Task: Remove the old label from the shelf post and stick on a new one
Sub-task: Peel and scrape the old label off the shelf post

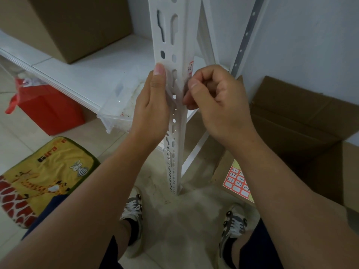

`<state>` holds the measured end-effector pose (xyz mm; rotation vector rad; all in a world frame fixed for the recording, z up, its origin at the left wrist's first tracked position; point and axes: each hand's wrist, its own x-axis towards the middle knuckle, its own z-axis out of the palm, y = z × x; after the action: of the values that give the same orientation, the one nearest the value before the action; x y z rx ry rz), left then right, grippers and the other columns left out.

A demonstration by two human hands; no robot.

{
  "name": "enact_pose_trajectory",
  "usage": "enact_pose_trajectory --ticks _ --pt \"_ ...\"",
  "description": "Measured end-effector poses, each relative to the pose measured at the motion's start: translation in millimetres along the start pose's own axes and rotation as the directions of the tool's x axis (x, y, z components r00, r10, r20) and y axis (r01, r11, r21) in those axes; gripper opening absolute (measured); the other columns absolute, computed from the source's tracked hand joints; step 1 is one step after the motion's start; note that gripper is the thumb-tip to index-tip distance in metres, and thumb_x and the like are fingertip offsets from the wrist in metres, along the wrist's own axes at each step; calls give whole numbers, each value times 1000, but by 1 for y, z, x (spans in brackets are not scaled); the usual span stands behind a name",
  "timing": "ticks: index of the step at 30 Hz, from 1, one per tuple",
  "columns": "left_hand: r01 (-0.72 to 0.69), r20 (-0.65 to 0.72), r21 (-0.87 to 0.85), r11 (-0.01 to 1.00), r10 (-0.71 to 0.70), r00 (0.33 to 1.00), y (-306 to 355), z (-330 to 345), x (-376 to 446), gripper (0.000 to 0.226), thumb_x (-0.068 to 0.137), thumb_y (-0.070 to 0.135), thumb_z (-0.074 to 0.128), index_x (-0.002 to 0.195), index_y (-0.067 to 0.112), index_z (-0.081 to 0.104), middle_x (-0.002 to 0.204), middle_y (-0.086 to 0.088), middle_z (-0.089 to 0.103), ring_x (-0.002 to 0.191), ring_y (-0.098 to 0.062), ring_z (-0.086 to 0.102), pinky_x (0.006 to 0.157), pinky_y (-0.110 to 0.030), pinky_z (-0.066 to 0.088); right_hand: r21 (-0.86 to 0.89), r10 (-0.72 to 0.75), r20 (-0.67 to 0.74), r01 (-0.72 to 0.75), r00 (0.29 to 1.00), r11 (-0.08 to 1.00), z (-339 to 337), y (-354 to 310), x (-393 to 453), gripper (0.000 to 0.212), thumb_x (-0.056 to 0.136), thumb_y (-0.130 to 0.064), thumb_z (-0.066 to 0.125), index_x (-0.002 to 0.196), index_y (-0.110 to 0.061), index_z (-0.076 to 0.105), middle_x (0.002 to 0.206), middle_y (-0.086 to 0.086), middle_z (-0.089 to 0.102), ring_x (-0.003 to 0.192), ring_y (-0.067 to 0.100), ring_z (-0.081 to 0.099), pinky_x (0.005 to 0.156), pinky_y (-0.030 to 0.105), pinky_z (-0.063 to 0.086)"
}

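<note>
**Shelf post label picked at, sheet of new labels on the floor**

Shelf post [175,78], white, slotted, upright, is seen at centre frame, its foot on the dusty floor between the person's two shoes. The old label [190,66], red-bordered with handwritten digits, is stuck on the post's right-hand face, just above the right hand.

Left hand [153,105] is laid along the post's left face, thumb pressed flat against the metal; the other fingers are hidden behind the post, so it cannot be told whether this grip is clenched round the post or only braced against it.

Right hand [215,98] is curled at the post's right edge, thumb and bent fingers brought together directly under the label. Whether the label's lower edge is actually pinched cannot be told; the contact is hidden by the fingers.

A label sheet [236,180], red-bordered stickers with handwritten numbers, lies on flattened cardboard [303,113] to the right of the post.

A white shelf board [93,68] carries a brown carton [64,26]. A clear plastic bin [118,111] sits below the shelf, a red bag [44,105] further left, and a yellow giraffe-print cushion [40,175] on the floor tiles.
</note>
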<state>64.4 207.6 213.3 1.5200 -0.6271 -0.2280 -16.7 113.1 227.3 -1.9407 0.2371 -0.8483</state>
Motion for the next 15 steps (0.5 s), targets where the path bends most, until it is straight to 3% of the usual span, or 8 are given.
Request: enact_pose_trajectory --ticks 5,8,10,15 --pt "-16 -10 36 999 17 1000 -1 -2 -1 53 106 45 17 127 18 58 114 4 68 107 -5 64 93 -25 53 198 102 2 -101 995 975 -1 -4 -2 11 97 -7 51 93 -3 60 74 7 69 70 21 67 67 30 59" --pt "-72 -27 52 996 73 997 -1 -1 -4 45 107 37 21 116 12 57 100 8 67 95 0 64 81 -17 51 250 115 26 -118 993 961 -1 -4 -4 12 97 -7 51 94 -3 62 72 3 68 70 19 67 66 28 58" --pt "-129 -47 73 989 132 990 0 0 -8 32 108 28 25 108 14 53 86 15 60 82 6 60 74 -11 46 224 101 20 -103 995 969 -1 -3 -5 10 97 -8 53 95 -5 62 73 3 68 71 17 67 65 26 58" --pt "-130 -56 83 988 135 989 0 -2 -7 31 108 29 26 107 19 56 84 14 60 77 7 58 71 -13 49 -20 -13 -61 12 998 1000 3 3 -4 5 96 -13 56 96 -14 61 78 -6 67 74 9 67 64 24 58"
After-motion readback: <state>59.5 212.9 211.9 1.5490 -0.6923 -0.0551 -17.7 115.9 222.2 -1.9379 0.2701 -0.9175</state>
